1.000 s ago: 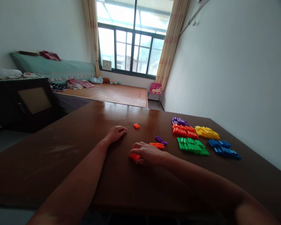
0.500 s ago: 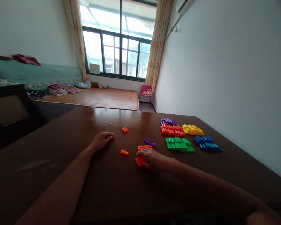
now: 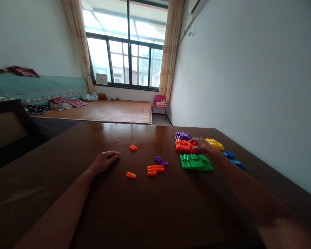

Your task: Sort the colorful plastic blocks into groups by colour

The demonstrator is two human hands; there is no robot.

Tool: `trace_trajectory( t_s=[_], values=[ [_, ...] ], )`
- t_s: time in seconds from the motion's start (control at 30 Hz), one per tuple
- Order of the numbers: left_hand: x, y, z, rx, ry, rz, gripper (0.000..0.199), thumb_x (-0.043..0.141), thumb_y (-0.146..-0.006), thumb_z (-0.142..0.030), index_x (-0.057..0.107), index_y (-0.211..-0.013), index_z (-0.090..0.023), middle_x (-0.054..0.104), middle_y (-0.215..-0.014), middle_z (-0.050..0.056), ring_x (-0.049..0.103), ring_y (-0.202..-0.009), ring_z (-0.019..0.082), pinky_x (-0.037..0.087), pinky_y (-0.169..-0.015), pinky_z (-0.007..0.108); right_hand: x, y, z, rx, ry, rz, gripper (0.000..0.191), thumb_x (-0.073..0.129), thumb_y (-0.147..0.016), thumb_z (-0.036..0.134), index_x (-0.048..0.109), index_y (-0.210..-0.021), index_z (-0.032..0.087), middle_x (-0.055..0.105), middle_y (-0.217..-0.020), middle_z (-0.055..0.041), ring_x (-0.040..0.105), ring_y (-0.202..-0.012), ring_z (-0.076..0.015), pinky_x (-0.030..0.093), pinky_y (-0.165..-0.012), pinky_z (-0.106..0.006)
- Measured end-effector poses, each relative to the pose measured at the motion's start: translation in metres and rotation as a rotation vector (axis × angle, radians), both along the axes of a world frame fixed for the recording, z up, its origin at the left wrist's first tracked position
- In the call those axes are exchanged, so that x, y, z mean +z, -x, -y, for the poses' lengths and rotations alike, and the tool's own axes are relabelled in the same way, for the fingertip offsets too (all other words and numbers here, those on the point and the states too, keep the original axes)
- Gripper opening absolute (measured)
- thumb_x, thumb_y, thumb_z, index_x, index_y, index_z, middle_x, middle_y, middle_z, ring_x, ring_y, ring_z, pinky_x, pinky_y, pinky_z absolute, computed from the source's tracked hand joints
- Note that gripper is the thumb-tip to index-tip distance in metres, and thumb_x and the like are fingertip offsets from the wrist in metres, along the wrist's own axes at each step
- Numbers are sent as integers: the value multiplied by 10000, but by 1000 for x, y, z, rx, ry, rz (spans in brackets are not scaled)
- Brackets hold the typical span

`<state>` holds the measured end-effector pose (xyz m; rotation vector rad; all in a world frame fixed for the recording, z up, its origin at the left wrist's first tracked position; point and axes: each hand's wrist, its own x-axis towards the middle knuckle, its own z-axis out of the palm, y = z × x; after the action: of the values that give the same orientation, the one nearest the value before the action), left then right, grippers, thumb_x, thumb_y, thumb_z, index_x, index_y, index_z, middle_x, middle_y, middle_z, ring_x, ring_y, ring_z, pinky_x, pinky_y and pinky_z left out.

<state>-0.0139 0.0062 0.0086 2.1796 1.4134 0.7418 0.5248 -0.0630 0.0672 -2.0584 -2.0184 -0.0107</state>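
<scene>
My left hand point(image 3: 106, 161) rests on the table with loosely bent fingers, a gap at the thumb and nothing visible in it. Past its fingertips lie two small orange tube-shaped plastic pieces point(image 3: 133, 148), and another orange piece point(image 3: 131, 175) lies nearer me. At the right end of the orange pile point(image 3: 183, 146), my right hand point(image 3: 201, 144) has its fingers closed down on an orange plastic piece, partly hidden by the hand. Several orange pieces point(image 3: 156, 168) lie in short rows at mid-table, below a few purple pieces point(image 3: 159, 160).
Around the orange pile are stacked purple point(image 3: 182, 135), green point(image 3: 196, 162), yellow point(image 3: 215, 144) and blue point(image 3: 234, 160) pieces, the last two partly behind my right arm. The brown table point(image 3: 134, 214) ends near a white wall point(image 3: 235, 76); a bed point(image 3: 114, 112) stands beyond.
My right hand has moved from the mid-table orange pieces away and right to the orange pile. Fewer orange pieces lie at mid-table. The view has shifted slightly; my left hand stays resting.
</scene>
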Motion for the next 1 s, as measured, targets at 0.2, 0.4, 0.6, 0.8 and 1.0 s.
trace_trajectory(
  t_s=[0.2,0.4,0.6,0.8,1.0],
  values=[
    [3,-2,3,-4,5,13,475,517,-749,-583,729,-974,-223,734,-992,27,653,-912,234,494,-815,279,-16,-6,-10,2,-34,5,314,635,-678,104,707,-971,190,709,-1020,-64,647,-894,-192,473,-816,-265],
    [1,-3,2,2,5,-8,444,510,-774,-551,722,-989,-225,725,-1005,25,651,-909,230,493,-813,289,-6,67,12,241,-117,-122,184,610,-793,216,686,-960,197,687,-982,-50,635,-886,-173,485,-815,-278],
    [-8,0,-3,-9,-31,-29,426,504,-788,-537,722,-999,-238,722,-1019,22,644,-929,230,483,-858,301,-19,192,45,563,20,-98,313,586,-857,398,665,-1080,194,645,-1075,-88,634,-882,-180,488,-786,-284],
    [-8,0,-2,-5,-44,-22,411,513,-773,-530,730,-982,-250,726,-1010,17,648,-902,228,491,-836,299,-22,230,60,644,143,58,386,606,-848,399,622,-1176,195,628,-1152,-104,589,-1053,-245,477,-880,-338],
    [-3,-3,2,9,-34,-36,413,512,-762,-536,733,-976,-260,731,-987,8,649,-891,225,491,-829,292,-16,216,77,787,248,-51,450,627,-818,277,576,-1249,157,611,-1204,-117,580,-1090,-223,446,-948,-306]
  ],
)
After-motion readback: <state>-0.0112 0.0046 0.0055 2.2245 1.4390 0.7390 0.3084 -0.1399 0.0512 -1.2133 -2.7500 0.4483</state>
